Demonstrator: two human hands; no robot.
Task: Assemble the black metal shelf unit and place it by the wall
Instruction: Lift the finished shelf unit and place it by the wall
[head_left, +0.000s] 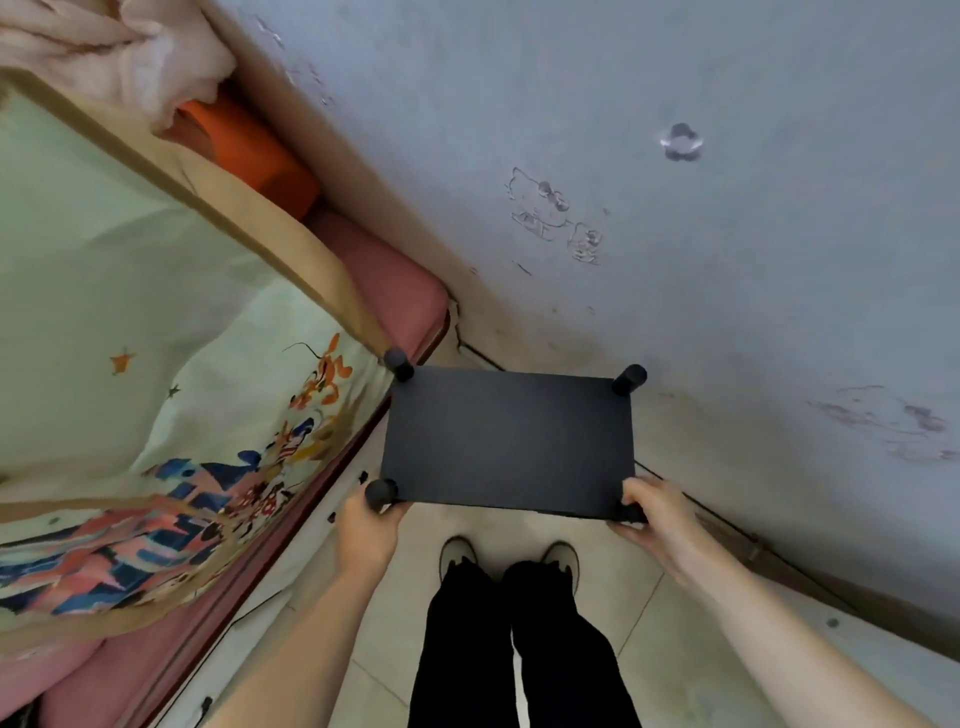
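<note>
The black metal shelf unit (509, 444) stands upright in the corner between the bed and the grey wall (675, 260); I look down on its flat top panel, with round post ends at all corners. My left hand (366, 530) grips the near left post, fingers curled round it. My right hand (657, 519) grips the near right corner post, which its fingers mostly hide. The shelf's far edge lies close to the wall's foot. The lower tiers are hidden under the top panel.
A bed with a cartoon-print sheet (156, 389) and pink mattress (395, 291) flanks the shelf on the left. A cable runs along the skirting (727, 525) on the right. My shoes (511, 558) stand on the tiled floor just behind the shelf.
</note>
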